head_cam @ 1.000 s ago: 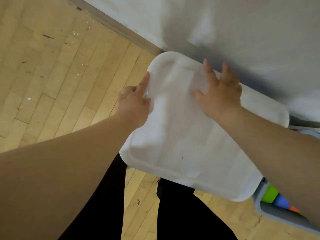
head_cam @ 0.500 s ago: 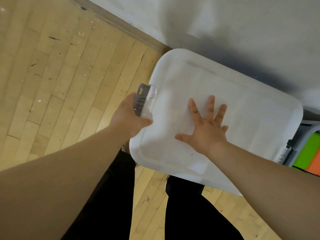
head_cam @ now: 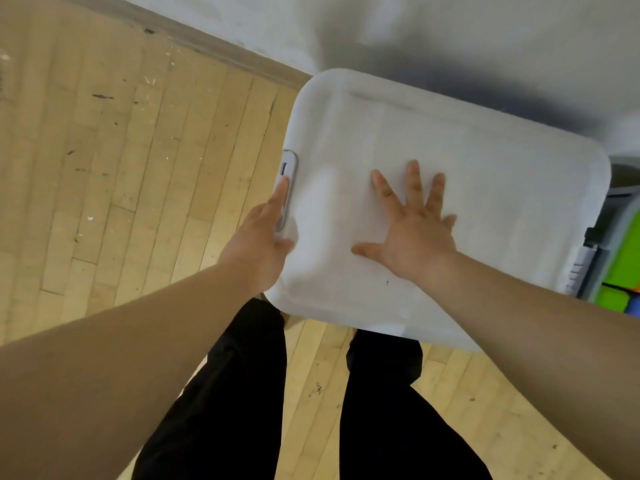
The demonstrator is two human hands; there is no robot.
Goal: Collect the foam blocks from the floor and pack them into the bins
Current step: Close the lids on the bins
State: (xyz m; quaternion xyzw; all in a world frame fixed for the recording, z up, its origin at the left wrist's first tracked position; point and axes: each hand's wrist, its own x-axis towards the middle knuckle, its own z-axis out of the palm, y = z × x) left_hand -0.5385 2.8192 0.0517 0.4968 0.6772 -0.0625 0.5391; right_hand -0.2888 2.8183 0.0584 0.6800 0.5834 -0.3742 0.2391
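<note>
We are at the closing step: a white lid lies over the bin in front of us, beside the grey wall; the bin body and its contents are hidden beneath the lid. The right hand rests flat on the lid, fingers spread wide, holding nothing; it presses the lid down. The left hand is at the lid's left edge; its forefinger lies straight along the grey latch and its thumb touches the lid rim; the other fingers are hidden. The foam blocks that we can see, green with a trace of blue and orange, sit in a second bin at the right edge, just beside the covered one; no blocks show on the wooden floor in view. We judge the next move to be seating the latch fully; this calls for steady downward pressure from the right hand while the left pushes the latch home; the opposite latch is not visible and may need the same.
</note>
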